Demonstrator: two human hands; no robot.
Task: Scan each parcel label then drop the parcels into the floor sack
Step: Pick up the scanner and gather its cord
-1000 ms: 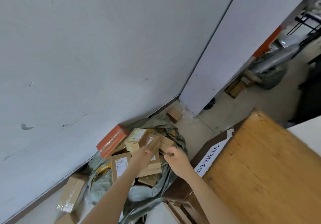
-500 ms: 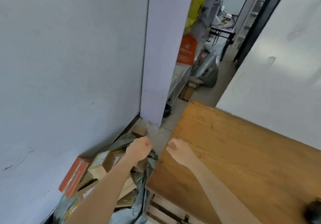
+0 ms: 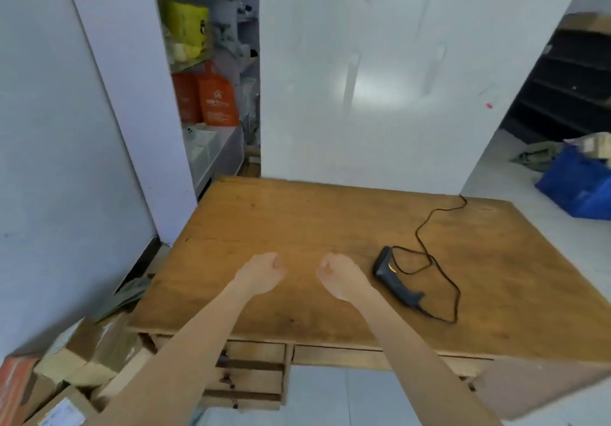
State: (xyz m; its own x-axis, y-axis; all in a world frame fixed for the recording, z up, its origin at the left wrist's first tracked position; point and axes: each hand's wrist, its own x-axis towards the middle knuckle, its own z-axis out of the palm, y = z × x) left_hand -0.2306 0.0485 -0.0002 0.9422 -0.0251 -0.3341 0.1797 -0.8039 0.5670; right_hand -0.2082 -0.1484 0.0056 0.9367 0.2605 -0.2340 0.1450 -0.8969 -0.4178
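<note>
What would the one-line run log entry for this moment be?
left hand: loosely curled, empty, over desk | right hand: same | barcode scanner: lying on wooden desk, untouched | parcels: piled on the floor left of desk

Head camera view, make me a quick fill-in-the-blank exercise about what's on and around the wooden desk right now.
1. The black handheld barcode scanner lies on the wooden desk, nearest the person's ____ hand.
2. Both hands hold ____; the left hand is loosely curled.
3. The brown cardboard parcels sit piled off the desk's ____ side.

Missing words: right; nothing; left
</note>
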